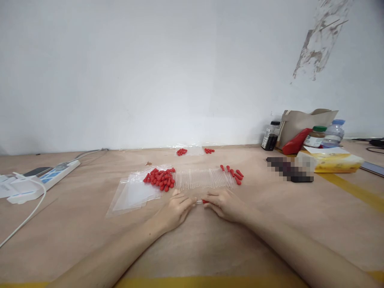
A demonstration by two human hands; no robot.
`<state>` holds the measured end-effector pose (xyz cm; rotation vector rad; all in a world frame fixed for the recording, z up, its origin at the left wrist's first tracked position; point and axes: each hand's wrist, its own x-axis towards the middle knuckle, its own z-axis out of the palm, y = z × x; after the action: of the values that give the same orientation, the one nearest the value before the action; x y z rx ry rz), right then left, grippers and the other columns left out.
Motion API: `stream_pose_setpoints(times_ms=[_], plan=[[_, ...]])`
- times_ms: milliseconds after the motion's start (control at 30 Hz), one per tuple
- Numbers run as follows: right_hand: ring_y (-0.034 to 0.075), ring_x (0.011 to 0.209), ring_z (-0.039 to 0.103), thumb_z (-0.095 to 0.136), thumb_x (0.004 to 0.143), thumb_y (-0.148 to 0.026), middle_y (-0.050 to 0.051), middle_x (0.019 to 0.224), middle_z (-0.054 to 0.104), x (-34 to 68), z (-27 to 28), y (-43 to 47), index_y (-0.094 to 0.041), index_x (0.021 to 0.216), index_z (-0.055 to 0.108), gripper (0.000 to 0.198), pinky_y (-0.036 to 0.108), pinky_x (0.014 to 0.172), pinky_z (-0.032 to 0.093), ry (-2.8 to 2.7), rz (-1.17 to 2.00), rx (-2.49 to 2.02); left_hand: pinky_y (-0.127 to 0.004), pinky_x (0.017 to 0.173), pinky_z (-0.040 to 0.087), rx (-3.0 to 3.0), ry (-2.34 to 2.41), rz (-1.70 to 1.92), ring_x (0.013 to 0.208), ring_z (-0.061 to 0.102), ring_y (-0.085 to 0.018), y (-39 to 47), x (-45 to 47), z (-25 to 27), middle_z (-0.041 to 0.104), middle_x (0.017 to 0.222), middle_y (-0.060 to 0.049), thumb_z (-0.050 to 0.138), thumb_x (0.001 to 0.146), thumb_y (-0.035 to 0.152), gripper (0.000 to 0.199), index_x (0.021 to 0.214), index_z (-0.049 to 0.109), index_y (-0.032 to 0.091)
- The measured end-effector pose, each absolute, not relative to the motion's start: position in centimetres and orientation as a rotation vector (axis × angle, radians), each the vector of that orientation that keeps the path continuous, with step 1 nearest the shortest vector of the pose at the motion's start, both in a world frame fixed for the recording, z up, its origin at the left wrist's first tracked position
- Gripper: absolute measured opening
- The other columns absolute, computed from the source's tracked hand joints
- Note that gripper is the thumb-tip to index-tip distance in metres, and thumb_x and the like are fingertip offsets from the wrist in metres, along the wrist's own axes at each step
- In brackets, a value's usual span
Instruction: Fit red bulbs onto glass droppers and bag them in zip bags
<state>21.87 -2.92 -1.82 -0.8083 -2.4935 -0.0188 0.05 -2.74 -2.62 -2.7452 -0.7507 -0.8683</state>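
My left hand (177, 209) pinches a thin clear tube (199, 202), low over the table. Its right end meets a red rubber bulb (205, 201), which my right hand (227, 204) grips between thumb and fingers. Just beyond both hands lies a row of clear thin tubes (196, 179), side by side. A few red bulbs sit at the row's right end (238, 180). Left of the row, a pile of red bulbs (160, 178) rests on clear plastic bags (132, 196).
Near the wall, small groups of red bulbs (181, 152) lie by clear plastic. A white power strip (48, 184) with cables is at left. At right stand a dark bottle (270, 138), a green-lidded jar (315, 137), a paper bag (300, 122) and a yellow tissue pack (337, 162).
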Motion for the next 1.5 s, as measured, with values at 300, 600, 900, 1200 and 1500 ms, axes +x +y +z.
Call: stream_pose_setpoints(times_ms=[300, 600, 900, 1200, 1500], plan=[[0.016, 0.078, 0.059, 0.045, 0.084, -0.022, 0.007, 0.088, 0.064, 22.2, -1.6, -2.8, -0.02, 0.098, 0.061, 0.022, 0.027, 0.069, 0.044, -2.391, 0.302, -0.799, -0.031, 0.072, 0.038, -2.816, -0.89, -0.879, 0.075, 0.059, -0.016, -3.0, -0.2, -2.3, 0.066, 0.085, -0.003, 0.043, 0.089, 0.022, 0.018, 0.102, 0.056, 0.019], [0.009, 0.054, 0.05, 0.056, 0.072, -0.043, -0.001, 0.069, 0.056, 20.7, -1.4, -1.0, -0.017, 0.1, 0.049, 0.038, 0.024, 0.054, 0.043, -1.431, 1.009, -0.9, -0.03, 0.074, 0.043, -2.891, -1.075, -1.16, 0.078, 0.058, -0.015, -3.7, -0.1, -1.3, 0.067, 0.086, -0.003, 0.047, 0.086, 0.028, 0.022, 0.103, 0.059, 0.02], [0.01, 0.049, 0.052, 0.055, 0.071, -0.027, 0.001, 0.065, 0.06, 28.1, 1.2, 8.0, -0.015, 0.093, 0.056, 0.025, 0.02, 0.047, 0.038, -1.602, 0.422, -1.755, -0.032, 0.07, 0.041, -2.716, -1.325, -1.155, 0.072, 0.055, -0.016, -2.3, -1.2, -1.9, 0.062, 0.075, -0.002, 0.051, 0.082, 0.024, 0.014, 0.09, 0.061, 0.02], [0.017, 0.074, 0.057, 0.059, 0.068, -0.035, 0.006, 0.078, 0.064, 27.9, -0.8, 9.8, -0.018, 0.091, 0.063, 0.029, 0.024, 0.061, 0.038, -1.735, 0.239, -1.84, -0.027, 0.06, 0.035, -2.629, -1.369, -1.088, 0.056, 0.046, -0.012, -2.6, -0.9, -2.0, 0.05, 0.058, 0.003, 0.056, 0.077, 0.029, 0.021, 0.062, 0.047, 0.017], [0.019, 0.075, 0.059, 0.054, 0.071, -0.035, 0.007, 0.079, 0.067, 32.2, -2.4, 7.8, -0.017, 0.08, 0.067, 0.024, 0.024, 0.059, 0.038, -1.601, 0.203, -1.938, -0.032, 0.066, 0.036, -2.506, -1.479, -0.916, 0.072, 0.049, -0.019, -2.1, -1.6, -0.8, 0.054, 0.07, -0.002, 0.05, 0.079, 0.024, 0.013, 0.07, 0.059, 0.019]])
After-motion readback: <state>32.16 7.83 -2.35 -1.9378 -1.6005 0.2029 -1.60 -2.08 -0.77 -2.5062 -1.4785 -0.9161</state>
